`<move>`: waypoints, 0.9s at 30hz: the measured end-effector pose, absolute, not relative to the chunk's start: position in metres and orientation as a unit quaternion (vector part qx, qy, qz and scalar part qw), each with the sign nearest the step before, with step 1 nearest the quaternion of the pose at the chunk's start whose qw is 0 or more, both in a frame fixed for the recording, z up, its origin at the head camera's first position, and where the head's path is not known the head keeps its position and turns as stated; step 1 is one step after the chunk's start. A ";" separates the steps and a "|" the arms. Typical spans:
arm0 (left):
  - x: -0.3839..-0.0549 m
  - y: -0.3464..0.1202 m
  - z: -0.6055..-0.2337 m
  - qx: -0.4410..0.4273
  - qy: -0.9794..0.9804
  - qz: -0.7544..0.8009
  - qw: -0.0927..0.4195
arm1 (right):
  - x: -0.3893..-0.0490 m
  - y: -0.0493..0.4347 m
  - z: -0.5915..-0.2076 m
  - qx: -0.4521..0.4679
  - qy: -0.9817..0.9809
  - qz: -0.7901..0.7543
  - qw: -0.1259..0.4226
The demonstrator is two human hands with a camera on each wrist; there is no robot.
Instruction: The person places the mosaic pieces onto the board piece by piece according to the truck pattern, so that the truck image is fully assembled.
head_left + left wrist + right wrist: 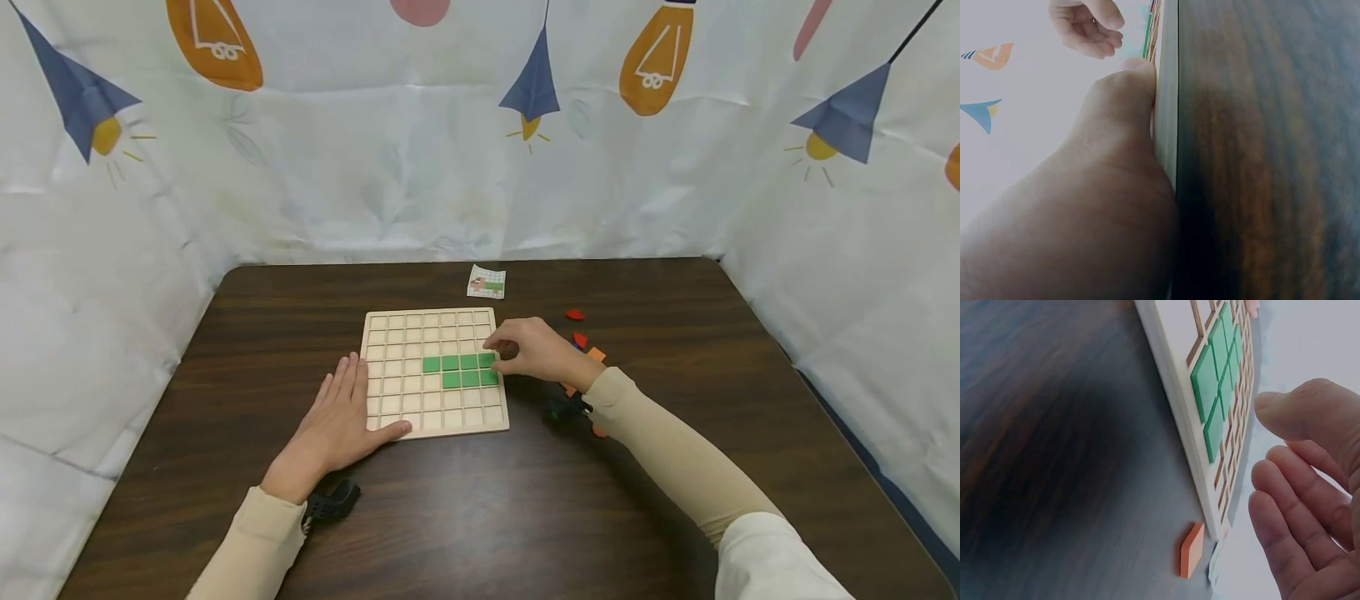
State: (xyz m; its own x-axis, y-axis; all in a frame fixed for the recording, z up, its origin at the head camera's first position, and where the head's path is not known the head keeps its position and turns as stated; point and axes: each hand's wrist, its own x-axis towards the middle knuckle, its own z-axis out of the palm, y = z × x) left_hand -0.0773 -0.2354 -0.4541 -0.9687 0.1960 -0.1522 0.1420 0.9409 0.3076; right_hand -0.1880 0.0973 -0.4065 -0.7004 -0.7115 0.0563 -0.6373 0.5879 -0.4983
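Note:
A pale wooden grid board (pixel 393 387) lies on the dark table. Several green square tiles (pixel 451 363) fill cells in two neighbouring rows toward its right side. My left hand (pixel 333 417) rests along the board's left edge with fingers straight, its thumb at the near edge. Over the right edge hovers my right hand (pixel 536 348), beside the green tiles. In the right wrist view its thumb (pixel 1291 415) and fingers are apart, with nothing between them. The left wrist view shows mostly the left hand (pixel 1104 150) against the board's side.
A small printed card (pixel 486 282) with a coloured pattern lies beyond the board. Loose pieces lie right of the board, among them a red one (pixel 574 314) and an orange one (pixel 596 354), partly hidden by the right forearm. White printed cloth (pixel 450 183) surrounds the table.

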 end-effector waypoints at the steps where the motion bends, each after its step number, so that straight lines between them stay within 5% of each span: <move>1: -0.077 -0.235 -0.454 0.086 0.981 0.149 0.090 | -0.187 0.100 -0.406 -0.379 0.889 -0.247 0.072; 27: -0.079 -0.235 -0.454 0.092 0.981 0.145 0.092 | -0.168 0.179 -0.406 -0.302 0.912 -0.276 0.040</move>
State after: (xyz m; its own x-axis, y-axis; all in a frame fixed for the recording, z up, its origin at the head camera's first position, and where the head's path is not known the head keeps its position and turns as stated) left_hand -0.0793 -0.2351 -0.4536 -0.9662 0.2075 -0.1531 0.1543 0.9410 0.3012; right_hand -0.1680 0.1786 -0.4063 -0.8144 -0.5726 0.0941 -0.5289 0.6657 -0.5264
